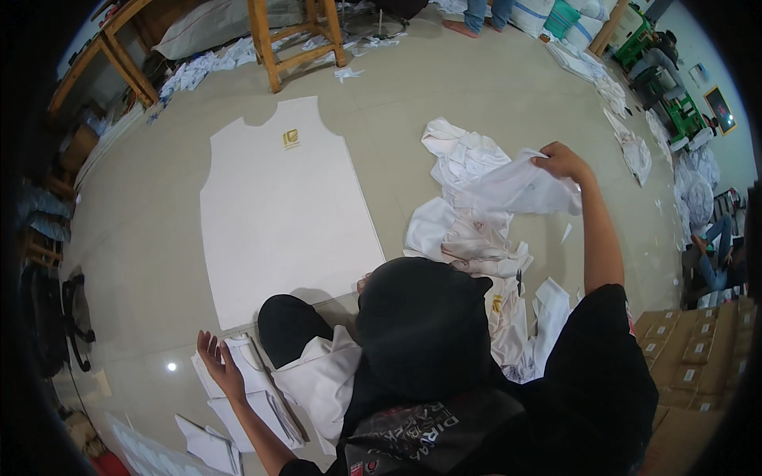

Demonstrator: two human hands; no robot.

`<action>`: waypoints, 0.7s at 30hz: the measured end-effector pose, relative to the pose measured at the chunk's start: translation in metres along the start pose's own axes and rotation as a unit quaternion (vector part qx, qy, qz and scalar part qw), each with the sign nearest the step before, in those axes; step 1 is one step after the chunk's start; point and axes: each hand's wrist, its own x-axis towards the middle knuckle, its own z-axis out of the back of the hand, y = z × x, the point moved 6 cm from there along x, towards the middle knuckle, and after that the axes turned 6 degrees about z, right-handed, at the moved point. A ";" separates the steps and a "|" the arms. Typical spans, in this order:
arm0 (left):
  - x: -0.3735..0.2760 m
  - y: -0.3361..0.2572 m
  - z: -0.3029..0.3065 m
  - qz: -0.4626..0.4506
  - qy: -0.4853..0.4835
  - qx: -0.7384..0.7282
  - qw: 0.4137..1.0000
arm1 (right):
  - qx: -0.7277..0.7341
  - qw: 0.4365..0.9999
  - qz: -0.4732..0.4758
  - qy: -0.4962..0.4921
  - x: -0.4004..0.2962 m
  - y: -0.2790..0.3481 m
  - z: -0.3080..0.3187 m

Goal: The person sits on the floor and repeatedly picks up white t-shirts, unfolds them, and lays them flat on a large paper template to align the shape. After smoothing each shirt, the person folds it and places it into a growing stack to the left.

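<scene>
My right hand [559, 162] is raised at the right, pinching a thin, sheer white piece of cloth [512, 184] that hangs over a heap of crumpled white cloth [467, 149]. At the lower left, my left hand [221, 362] is held up with fingers apart and nothing in it. Below it lie stacked, folded white fabric pieces [259, 381]. In front of my black-clad knees [422, 321], a white cut shirt panel [286, 208] with a gold printed emblem lies flat on the floor. White fabric [321, 378] is bunched beside my lap.
A wooden stool [297, 53] stands at the back, near fabric scraps [199, 71]. Another person's bare foot [461, 28] is beyond. Cardboard boxes [690, 357] are at the right, an office chair base [77, 321] at the left. Other people sit along the right side.
</scene>
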 end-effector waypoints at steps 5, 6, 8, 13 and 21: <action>-0.002 0.006 0.017 0.009 -0.008 -0.005 1.000 | 0.033 0.960 0.061 -0.273 -0.005 -0.006 -0.064; -0.002 0.005 0.023 0.005 -0.013 0.004 1.000 | 0.033 0.960 0.043 -0.275 -0.008 -0.001 -0.081; -0.003 0.001 0.030 -0.001 -0.023 0.018 1.000 | 0.028 0.960 0.010 -0.280 -0.013 0.016 -0.106; 0.000 -0.001 0.029 -0.003 -0.017 0.021 1.000 | 0.028 0.945 0.133 -0.299 -0.047 0.056 -0.163; -0.004 -0.021 0.005 -0.008 0.034 0.012 0.999 | 0.081 0.993 0.062 0.052 -0.061 0.027 -0.276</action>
